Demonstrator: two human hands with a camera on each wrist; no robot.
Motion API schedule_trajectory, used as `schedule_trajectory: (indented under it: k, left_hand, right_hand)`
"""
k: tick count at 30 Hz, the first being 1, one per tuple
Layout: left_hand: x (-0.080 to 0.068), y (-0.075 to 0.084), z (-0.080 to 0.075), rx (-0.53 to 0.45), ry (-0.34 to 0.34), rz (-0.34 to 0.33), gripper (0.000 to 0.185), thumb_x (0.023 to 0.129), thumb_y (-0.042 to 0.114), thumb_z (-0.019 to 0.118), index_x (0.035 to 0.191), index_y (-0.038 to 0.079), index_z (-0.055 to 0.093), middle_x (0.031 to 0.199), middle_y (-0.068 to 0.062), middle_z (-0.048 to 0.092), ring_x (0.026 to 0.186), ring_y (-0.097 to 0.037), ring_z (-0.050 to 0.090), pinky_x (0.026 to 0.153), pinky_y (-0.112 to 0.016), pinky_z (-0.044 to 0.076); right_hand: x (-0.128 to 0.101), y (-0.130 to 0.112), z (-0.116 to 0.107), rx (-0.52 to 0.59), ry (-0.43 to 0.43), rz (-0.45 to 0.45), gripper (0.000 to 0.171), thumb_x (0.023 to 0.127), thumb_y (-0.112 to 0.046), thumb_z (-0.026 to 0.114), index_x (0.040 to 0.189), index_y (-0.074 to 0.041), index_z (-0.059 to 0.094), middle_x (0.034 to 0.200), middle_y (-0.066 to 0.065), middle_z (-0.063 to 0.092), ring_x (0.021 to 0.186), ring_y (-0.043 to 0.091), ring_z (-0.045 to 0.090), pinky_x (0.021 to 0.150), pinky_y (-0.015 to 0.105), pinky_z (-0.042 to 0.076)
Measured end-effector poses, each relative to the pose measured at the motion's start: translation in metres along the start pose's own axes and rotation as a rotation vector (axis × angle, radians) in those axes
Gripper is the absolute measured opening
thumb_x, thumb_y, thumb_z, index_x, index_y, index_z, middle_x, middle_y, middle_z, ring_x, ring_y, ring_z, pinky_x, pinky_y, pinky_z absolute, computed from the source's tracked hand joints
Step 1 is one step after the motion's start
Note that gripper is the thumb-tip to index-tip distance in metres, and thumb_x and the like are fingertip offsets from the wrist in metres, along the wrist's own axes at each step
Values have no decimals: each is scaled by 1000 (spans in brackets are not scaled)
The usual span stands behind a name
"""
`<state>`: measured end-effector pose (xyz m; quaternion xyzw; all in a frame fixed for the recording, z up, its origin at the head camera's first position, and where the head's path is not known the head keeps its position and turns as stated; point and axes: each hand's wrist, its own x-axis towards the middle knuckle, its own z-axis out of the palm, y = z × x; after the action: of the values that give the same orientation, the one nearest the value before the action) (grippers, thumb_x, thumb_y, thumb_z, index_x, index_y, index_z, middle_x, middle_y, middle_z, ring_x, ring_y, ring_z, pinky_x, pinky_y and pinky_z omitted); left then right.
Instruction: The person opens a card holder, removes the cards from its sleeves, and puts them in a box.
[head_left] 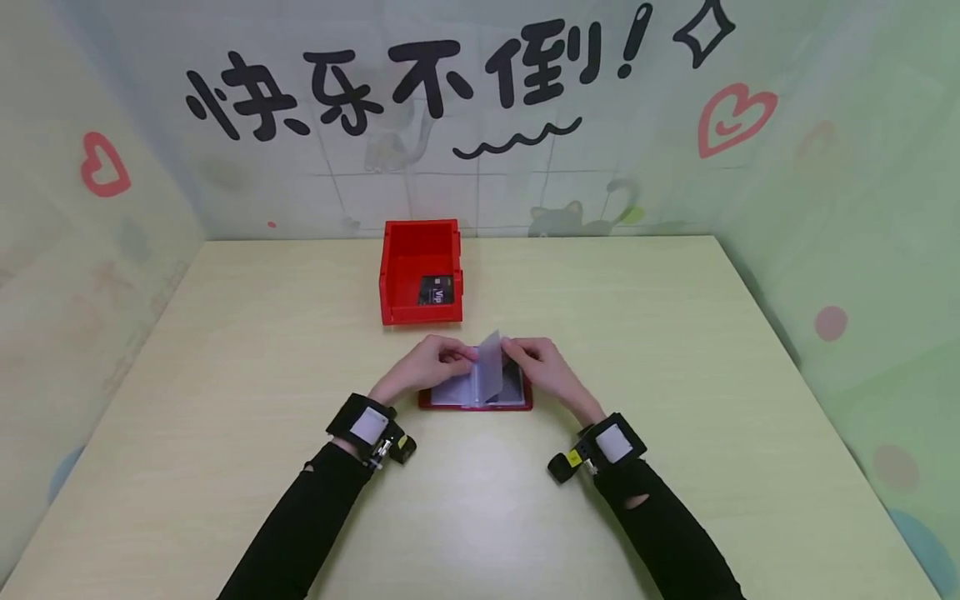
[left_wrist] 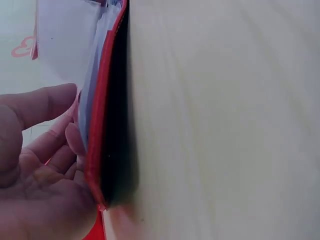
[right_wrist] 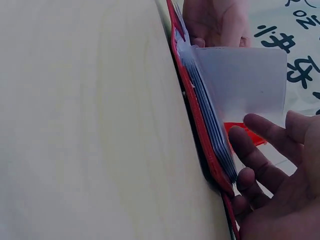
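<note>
— At centre frame, what holds the red card holder [head_left: 476, 398] open on the table [head_left: 675, 350]?
— Both hands: the left hand [head_left: 426, 364] pinches the upright clear sleeve [head_left: 491, 367], keeping pockets reachable; the right hand [head_left: 546, 367] rests relaxed fingers on the right page.
— And above?
— A red bin [head_left: 420, 271] with a dark card [head_left: 437, 290].

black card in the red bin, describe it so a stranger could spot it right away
On the pale wooden table, look past both hands to the red plastic bin near the back wall. The black card lies inside it, towards the bin's right front corner. It is the only thing in the bin, dark with pale "VIP" lettering, unlike the translucent sleeves of the red card holder.
</note>
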<state>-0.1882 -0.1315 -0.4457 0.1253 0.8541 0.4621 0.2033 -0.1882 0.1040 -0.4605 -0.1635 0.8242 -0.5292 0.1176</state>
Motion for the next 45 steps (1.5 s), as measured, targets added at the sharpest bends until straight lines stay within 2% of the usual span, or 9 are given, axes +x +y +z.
schedule_trajectory:
  k: [4, 8, 12, 18, 24, 30, 38, 41, 45]
  left_hand:
    - [0, 0, 0, -13, -10, -11, 34, 101, 26, 60, 130, 9, 68, 122, -13, 68, 105, -23, 59, 86, -28, 50]
    - [1, -1, 0, -6, -11, 2, 39, 101, 35, 59, 129, 10, 69, 116, -11, 69, 102, -22, 58, 82, -27, 48]
    - [2, -1, 0, -8, -3, 8, 40, 101, 43, 57, 119, 11, 73, 107, -11, 69, 98, -21, 57, 79, -27, 45]
    - [1, -1, -2, -31, 6, -26, 45, 101, 50, 53, 108, 11, 74, 100, -10, 70, 92, -21, 58, 78, -27, 46]
    - [-4, -2, -3, -54, 24, -9, 29, 102, 29, 57, 110, 5, 71, 85, -7, 62, 83, -19, 54, 71, -26, 43]
    - [-7, 4, 1, 45, 133, -38, 24, 96, 20, 66, 111, 2, 72, 93, -13, 66, 89, -22, 57, 73, -26, 45]
    - [-13, 9, 3, 159, 260, -108, 48, 89, 17, 76, 131, 3, 61, 96, -16, 65, 84, -24, 58, 66, -25, 47]
    - [-16, 12, 4, 195, 277, -134, 53, 87, 18, 78, 134, 5, 59, 98, -14, 65, 87, -24, 58, 68, -27, 49]
    - [-16, 17, 7, 328, 310, -167, 56, 86, 24, 80, 134, 7, 57, 103, -13, 67, 92, -25, 59, 76, -34, 51]
  right_hand:
    - [-1, 3, -1, -15, -38, -18, 39, 107, -28, 48, 85, 2, 62, 86, 8, 57, 87, 18, 51, 76, 27, 39]
    - [0, 6, -1, -74, -88, -67, 37, 107, -26, 47, 112, -2, 74, 106, 17, 65, 99, 23, 52, 83, 30, 39]
    - [0, 6, 0, -138, -135, -83, 37, 107, -27, 47, 133, -9, 66, 110, 17, 62, 106, 26, 48, 84, 31, 36]
    - [1, 5, 2, -208, -150, -74, 34, 104, -27, 54, 132, -13, 68, 108, 13, 58, 107, 27, 44, 83, 31, 35]
    - [-1, 5, 2, -222, -146, -127, 36, 96, -14, 66, 133, -14, 67, 107, 11, 57, 104, 24, 44, 83, 30, 34]
    - [-4, 5, 3, -259, -71, -94, 49, 89, -13, 75, 137, -10, 63, 118, 15, 50, 111, 28, 44, 90, 33, 38]
    - [-1, 3, 2, -325, -21, 44, 65, 85, -27, 82, 142, -7, 57, 138, 14, 42, 127, 31, 34, 102, 43, 43]
    - [0, 3, 0, -355, -26, 37, 65, 83, -29, 83, 140, -8, 59, 138, 15, 45, 127, 32, 38, 105, 47, 43]
    - [1, 5, -3, -408, -8, -3, 64, 80, -34, 85, 135, -11, 63, 134, 15, 52, 122, 33, 44, 105, 50, 41]
